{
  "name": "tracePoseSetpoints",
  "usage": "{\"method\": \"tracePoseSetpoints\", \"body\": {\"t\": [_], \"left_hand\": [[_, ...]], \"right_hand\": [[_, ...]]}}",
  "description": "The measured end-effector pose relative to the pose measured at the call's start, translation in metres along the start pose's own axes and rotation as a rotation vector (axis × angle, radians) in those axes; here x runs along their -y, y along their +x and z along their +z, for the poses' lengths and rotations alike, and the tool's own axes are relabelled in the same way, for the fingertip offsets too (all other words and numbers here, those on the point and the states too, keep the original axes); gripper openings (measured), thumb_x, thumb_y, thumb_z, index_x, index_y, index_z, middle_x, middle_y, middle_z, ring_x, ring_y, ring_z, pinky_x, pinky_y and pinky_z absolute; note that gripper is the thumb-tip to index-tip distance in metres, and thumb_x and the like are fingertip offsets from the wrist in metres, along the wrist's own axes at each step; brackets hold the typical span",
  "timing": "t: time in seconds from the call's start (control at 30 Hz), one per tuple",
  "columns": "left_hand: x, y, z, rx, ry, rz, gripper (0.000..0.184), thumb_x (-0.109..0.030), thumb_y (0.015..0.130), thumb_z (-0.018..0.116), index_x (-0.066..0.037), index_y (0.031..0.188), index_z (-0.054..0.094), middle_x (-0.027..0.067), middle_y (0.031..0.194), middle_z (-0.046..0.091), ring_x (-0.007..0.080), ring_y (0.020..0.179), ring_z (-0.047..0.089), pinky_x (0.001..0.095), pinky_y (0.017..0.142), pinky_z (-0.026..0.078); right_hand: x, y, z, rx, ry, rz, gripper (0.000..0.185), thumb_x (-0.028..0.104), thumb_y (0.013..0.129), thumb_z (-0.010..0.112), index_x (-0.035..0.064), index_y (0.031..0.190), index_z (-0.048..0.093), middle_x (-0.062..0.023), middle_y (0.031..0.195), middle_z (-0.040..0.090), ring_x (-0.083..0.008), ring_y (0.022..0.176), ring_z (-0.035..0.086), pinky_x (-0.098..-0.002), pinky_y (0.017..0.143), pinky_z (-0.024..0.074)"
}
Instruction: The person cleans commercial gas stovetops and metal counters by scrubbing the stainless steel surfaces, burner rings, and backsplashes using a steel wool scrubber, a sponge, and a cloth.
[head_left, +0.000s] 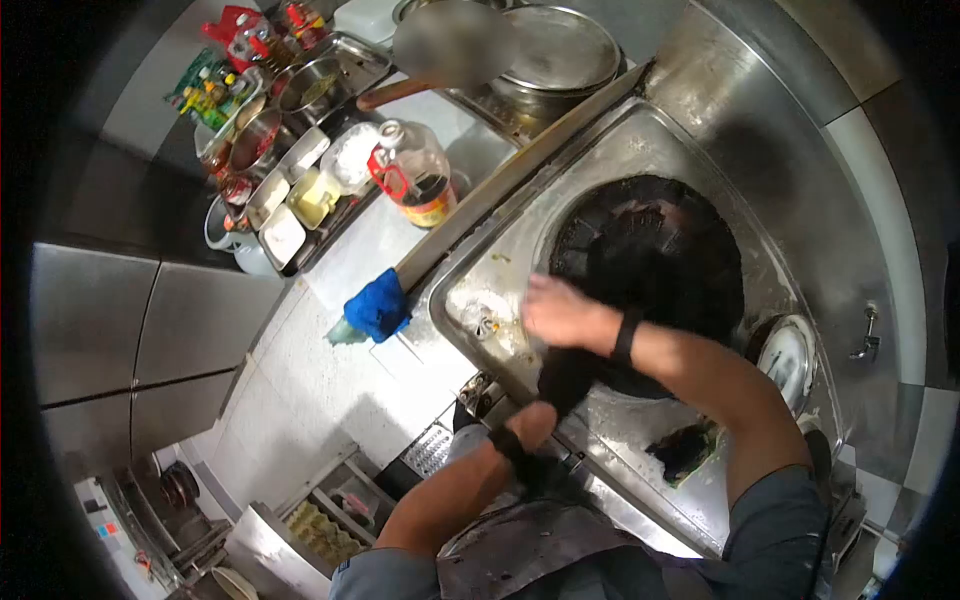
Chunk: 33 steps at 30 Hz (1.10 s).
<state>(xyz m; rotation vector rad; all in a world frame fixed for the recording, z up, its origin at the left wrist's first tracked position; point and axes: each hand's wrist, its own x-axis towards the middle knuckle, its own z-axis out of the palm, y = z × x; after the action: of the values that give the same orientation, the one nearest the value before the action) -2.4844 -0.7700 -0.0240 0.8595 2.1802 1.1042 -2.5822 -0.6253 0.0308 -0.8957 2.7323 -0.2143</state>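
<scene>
A large blackened wok (pixel 650 270) sits in the steel stove top (pixel 640 150). My left hand (pixel 533 425) is closed at the wok's near-left side, against a dark piece (pixel 565 383) that reaches out from the rim. Whether that piece is a handle or a cloth I cannot tell. Over the wok's left edge is my right hand (pixel 562 312), smeared by motion, its fingers unclear. Nothing in it can be made out. The wok's inside is very dark, with some pale marks near its far side.
Left of the stove stand a large bottle of dark liquid (pixel 415 180), a blue cloth (pixel 378 305) and a tray of seasoning containers (pixel 283 232). A big lidded pot (pixel 560 50) is at the back. Right of the wok leans a round metal lid (pixel 787 362); a tap (pixel 868 335) is on the wall.
</scene>
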Motion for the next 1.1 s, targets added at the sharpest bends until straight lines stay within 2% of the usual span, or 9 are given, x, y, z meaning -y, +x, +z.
{"method": "tracePoseSetpoints", "body": {"t": [0.1,0.23,0.4,0.5,0.6,0.7,0.77,0.97,1.1], "left_hand": [[-0.029,0.058,-0.066,-0.193,-0.043,-0.279,0.032,-0.034,0.097,0.057,-0.007,0.112,0.065,0.0242,0.106,0.070,0.0438,0.098,0.068,0.0512,0.084,0.055],[0.005,0.032,-0.009,-0.206,0.033,-0.091,0.025,-0.021,0.098,0.054,-0.006,0.112,0.067,0.0190,0.109,0.071,0.0346,0.097,0.068,0.0479,0.089,0.054],[0.067,-0.018,0.137,-0.163,0.499,0.253,0.027,-0.017,0.099,0.048,-0.005,0.117,0.064,0.0163,0.113,0.067,0.0274,0.102,0.065,0.0422,0.093,0.051],[0.091,0.037,0.152,-0.262,0.301,-0.003,0.023,-0.016,0.096,0.052,-0.005,0.111,0.065,0.0163,0.106,0.068,0.0290,0.096,0.065,0.0417,0.086,0.052],[0.105,0.092,0.133,-0.258,-0.083,-0.392,0.017,-0.017,0.091,0.059,-0.005,0.099,0.069,0.0173,0.093,0.069,0.0337,0.084,0.067,0.0427,0.075,0.055],[0.036,0.098,-0.015,-0.578,0.005,0.146,0.021,-0.018,0.089,0.061,-0.007,0.072,0.067,0.0129,0.070,0.066,0.0278,0.061,0.066,0.0433,0.055,0.053],[0.096,0.089,0.032,-0.230,-0.075,0.164,0.024,-0.017,0.100,0.049,-0.001,0.110,0.065,0.0237,0.109,0.065,0.0383,0.101,0.062,0.0432,0.090,0.050],[0.001,0.045,0.001,-0.149,-0.195,-0.128,0.029,-0.011,0.100,0.048,-0.006,0.127,0.057,0.0159,0.130,0.062,0.0242,0.116,0.062,0.0332,0.094,0.050],[-0.022,0.131,-0.095,-0.335,-0.122,-0.089,0.027,-0.025,0.090,0.062,-0.002,0.102,0.070,0.0203,0.095,0.071,0.0426,0.091,0.067,0.0481,0.082,0.055]], "right_hand": [[-0.070,0.023,-0.019,-0.199,-0.088,0.164,0.013,0.012,0.079,0.064,0.0082,0.078,0.076,-0.0115,0.086,0.074,-0.0316,0.087,0.073,-0.0462,0.077,0.0584],[-0.037,0.006,-0.002,-0.292,-0.008,0.040,0.012,0.013,0.080,0.063,0.0100,0.078,0.074,-0.0101,0.088,0.073,-0.0334,0.086,0.071,-0.0456,0.080,0.0579],[0.032,-0.033,0.000,0.032,-0.060,-0.193,0.011,0.022,0.072,0.065,0.0207,0.061,0.064,0.0017,0.084,0.062,-0.0200,0.093,0.062,-0.0435,0.104,0.0449],[0.014,-0.012,0.001,0.123,-0.023,-0.076,0.010,0.020,0.073,0.064,0.0194,0.063,0.066,0.0025,0.085,0.062,-0.0196,0.097,0.062,-0.0446,0.106,0.0439],[-0.037,0.028,-0.008,0.037,-0.096,0.300,0.011,0.019,0.074,0.065,0.0103,0.071,0.072,-0.0120,0.089,0.071,-0.0352,0.085,0.069,-0.0478,0.080,0.0554],[-0.066,0.020,-0.041,-0.284,-0.086,0.168,0.015,0.011,0.079,0.063,0.0036,0.078,0.076,-0.0174,0.084,0.073,-0.0370,0.079,0.073,-0.0465,0.070,0.0603],[-0.040,0.022,-0.031,-0.007,-0.040,0.198,0.014,0.011,0.078,0.063,0.0043,0.078,0.076,-0.0168,0.089,0.075,-0.0366,0.083,0.074,-0.0485,0.075,0.0600],[-0.020,0.010,-0.021,0.013,-0.059,0.074,0.012,0.016,0.079,0.065,0.0131,0.080,0.077,-0.0071,0.090,0.072,-0.0278,0.101,0.069,-0.0460,0.084,0.0574],[-0.118,0.039,-0.020,-0.136,-0.065,0.546,0.015,0.012,0.082,0.063,0.0090,0.089,0.077,-0.0096,0.105,0.070,-0.0337,0.105,0.067,-0.0457,0.086,0.0576]]}}
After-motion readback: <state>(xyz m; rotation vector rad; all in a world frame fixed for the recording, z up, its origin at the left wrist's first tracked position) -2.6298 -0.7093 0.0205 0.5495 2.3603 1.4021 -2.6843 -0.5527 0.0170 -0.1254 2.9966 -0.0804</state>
